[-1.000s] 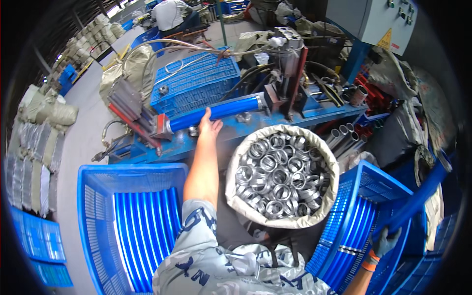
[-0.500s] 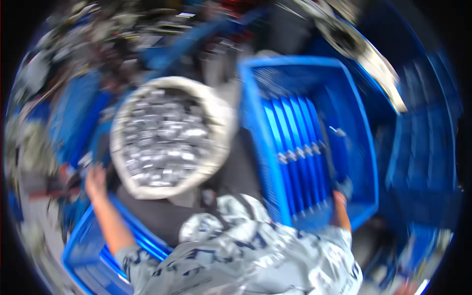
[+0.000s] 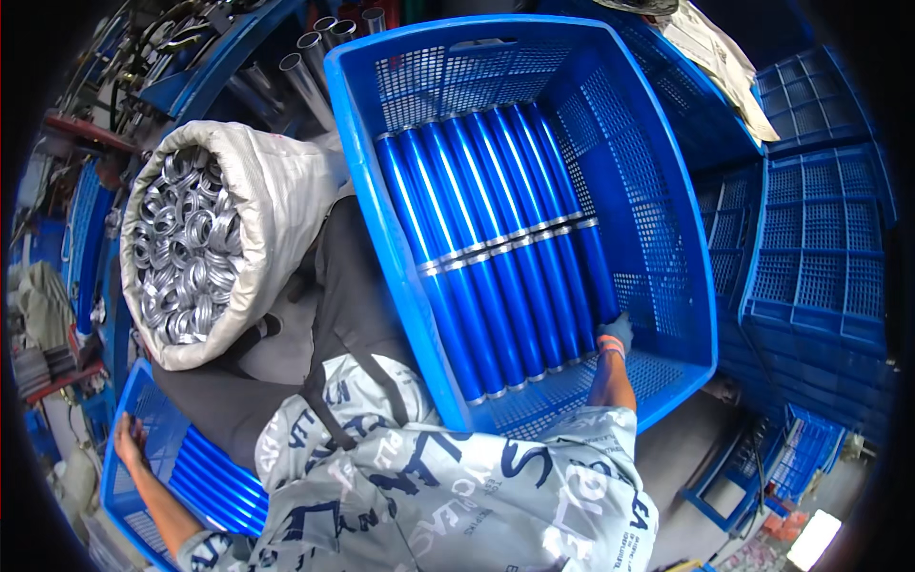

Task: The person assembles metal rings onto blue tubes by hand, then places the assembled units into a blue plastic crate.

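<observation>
My right hand (image 3: 615,335), in a grey glove with an orange cuff, is closed round the near end of a blue tube (image 3: 596,272) with silver ends. That tube lies inside a large blue crate (image 3: 691,257), at the right end of the nearer of two rows of similar blue tubes (image 3: 477,181). My left hand (image 3: 130,441) is bare and empty, fingers apart, by the rim of a smaller blue crate (image 3: 116,481) at the lower left. More blue tubes (image 3: 219,481) lie in that one.
Between my legs stands a white woven sack (image 3: 276,181) full of silver threaded rings (image 3: 186,248). Bare metal tubes (image 3: 305,81) stand behind it. Stacked blue crates (image 3: 810,248) rise on the right, with a pale cloth (image 3: 720,67) above. Cluttered shelving (image 3: 91,133) lines the left.
The view has swung right and sharpened. My right hand has brought the blue tube leftward against the nearer row. My left hand stays empty on the left side.
</observation>
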The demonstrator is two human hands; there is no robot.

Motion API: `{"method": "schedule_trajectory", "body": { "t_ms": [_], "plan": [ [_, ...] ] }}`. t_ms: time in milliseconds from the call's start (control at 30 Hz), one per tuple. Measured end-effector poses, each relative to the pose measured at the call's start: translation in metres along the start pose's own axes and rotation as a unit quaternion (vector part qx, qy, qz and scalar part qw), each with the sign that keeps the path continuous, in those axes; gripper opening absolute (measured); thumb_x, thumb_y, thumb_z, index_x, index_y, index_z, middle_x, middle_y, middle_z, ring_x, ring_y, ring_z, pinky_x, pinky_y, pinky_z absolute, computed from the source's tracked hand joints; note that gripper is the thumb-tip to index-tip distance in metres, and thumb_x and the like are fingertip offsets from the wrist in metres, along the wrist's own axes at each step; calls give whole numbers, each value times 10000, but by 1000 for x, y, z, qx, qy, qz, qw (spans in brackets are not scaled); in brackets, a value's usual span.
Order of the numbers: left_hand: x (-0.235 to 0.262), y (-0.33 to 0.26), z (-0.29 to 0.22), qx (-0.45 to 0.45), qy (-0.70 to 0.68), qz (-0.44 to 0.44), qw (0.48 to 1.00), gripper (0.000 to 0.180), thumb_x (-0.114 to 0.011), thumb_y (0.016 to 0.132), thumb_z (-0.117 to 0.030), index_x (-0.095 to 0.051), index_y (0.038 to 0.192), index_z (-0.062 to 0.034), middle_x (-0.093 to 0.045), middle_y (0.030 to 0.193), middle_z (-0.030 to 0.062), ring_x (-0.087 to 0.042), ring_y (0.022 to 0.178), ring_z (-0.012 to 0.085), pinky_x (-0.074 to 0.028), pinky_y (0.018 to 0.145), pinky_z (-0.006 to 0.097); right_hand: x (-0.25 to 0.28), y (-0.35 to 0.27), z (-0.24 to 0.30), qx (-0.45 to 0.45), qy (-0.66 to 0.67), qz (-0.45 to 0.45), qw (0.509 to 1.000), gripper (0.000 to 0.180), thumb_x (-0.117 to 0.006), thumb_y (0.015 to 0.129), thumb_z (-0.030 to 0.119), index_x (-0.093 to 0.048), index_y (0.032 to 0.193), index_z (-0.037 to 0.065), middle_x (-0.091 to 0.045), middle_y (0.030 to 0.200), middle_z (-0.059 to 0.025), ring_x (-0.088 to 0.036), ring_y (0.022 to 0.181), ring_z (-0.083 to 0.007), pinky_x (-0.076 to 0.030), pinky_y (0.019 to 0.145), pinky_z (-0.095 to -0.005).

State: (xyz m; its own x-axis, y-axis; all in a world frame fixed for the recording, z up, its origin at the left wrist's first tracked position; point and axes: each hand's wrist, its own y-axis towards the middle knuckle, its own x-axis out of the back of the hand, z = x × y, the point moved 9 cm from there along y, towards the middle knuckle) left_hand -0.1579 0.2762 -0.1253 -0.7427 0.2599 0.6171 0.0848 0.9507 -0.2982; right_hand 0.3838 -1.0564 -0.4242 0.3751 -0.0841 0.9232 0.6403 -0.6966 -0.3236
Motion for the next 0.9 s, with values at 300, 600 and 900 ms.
{"method": "schedule_trajectory", "body": {
  "t_ms": [300,600,900],
  "plan": [
    [-4,-28,-20,-23,-12,35,999,498,-930,1030,-431,-761,1345,-84,-817,1185,55,-783,925,150,-509,661,258,-79,0,16,88,-32,91,991,1100,-800,947,674,-389,1795,107,-281,1879,-281,-450,1663,-515,-424,1346,-599],
    [-92,-91,238,-28,330,111,937,437,-800,1023,-501,-863,987,-70,-799,840,154,-770,749,267,-574,670,450,47,-100,271,419,196,-264,846,556,-782,971,377,-783,1370,-8,-729,1440,-292,-719,1310,-477,-548,1173,-574],
    [-73,-290,478,250,243,132,928,568,-887,957,-463,-860,1294,-8,-806,1392,274,-754,1349,425,-583,1159,532,215,-446,530,698,435,-53,566,443,-723,1178,185,-697,1544,-62,-596,1702,-276,-584,1569,-407,-447,1335,-515]
  ]
}}
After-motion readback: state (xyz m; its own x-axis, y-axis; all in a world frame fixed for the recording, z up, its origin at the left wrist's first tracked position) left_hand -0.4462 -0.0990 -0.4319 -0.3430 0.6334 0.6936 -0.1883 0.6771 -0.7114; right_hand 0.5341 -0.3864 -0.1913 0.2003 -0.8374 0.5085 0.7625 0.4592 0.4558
